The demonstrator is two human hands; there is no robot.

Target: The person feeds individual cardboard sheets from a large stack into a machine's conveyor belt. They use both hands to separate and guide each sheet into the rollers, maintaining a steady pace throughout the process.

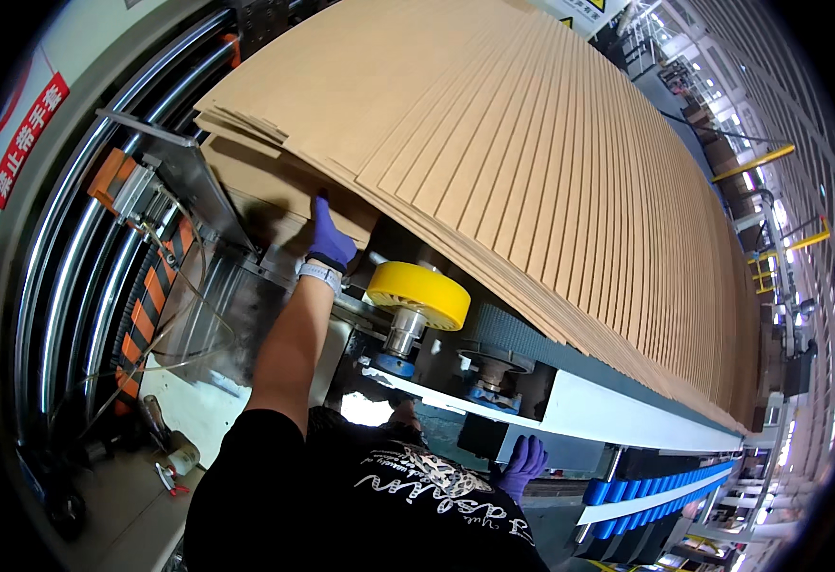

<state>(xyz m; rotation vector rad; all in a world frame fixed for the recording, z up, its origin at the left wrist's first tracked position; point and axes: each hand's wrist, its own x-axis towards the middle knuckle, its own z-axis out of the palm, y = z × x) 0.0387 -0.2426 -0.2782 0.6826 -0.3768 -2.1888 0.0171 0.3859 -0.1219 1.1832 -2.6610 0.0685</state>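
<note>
Hanging low beside the black shirt [360,505], the right hand [522,462] in a purple glove is partly cut off by the torso; its fingers look loosely curled on nothing, though the grip cannot be told for certain. Further up, the left hand [330,238], gloved likewise, reaches flat-fingered up against the underside of the cardboard sheets [532,162], fingertips hidden under the lowest sheet's edge. The yellow wheel [419,294] sits just right of that wrist. The sheets lie shingled along the conveyor, running off beyond view at right.
</note>
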